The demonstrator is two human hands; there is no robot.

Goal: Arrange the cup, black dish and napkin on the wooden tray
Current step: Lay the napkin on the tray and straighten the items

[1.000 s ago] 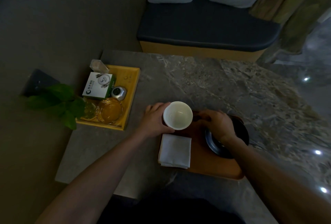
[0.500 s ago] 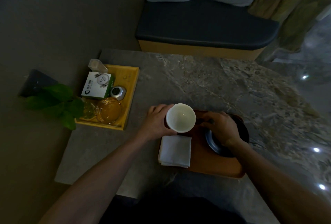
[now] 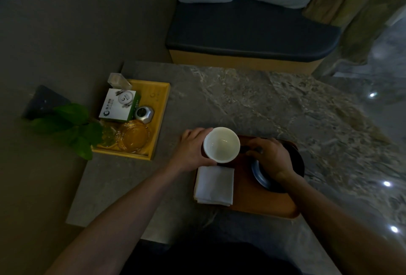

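The left hand [image 3: 193, 149] wraps the side of the white cup [image 3: 221, 144], grasping it at the upper left corner of the wooden tray [image 3: 259, 200], just above the folded napkin [image 3: 214, 185]. Whether the cup's base touches the tray cannot be told. The right hand [image 3: 271, 157] lies curled over the black dish [image 3: 260, 177] at the tray's right end; it seems to grip the far rim, but the fingertips are too dark to be sure. The cup lies right of the left palm, so that hand is the nearer one to set it down, likely between napkin and dish. The tray sits on the desk [image 3: 252, 99]. At middle left, a yellow tray [image 3: 163, 107] holds a box [image 3: 119, 107], a glass ashtray [image 3: 133, 137] and a small silver object.
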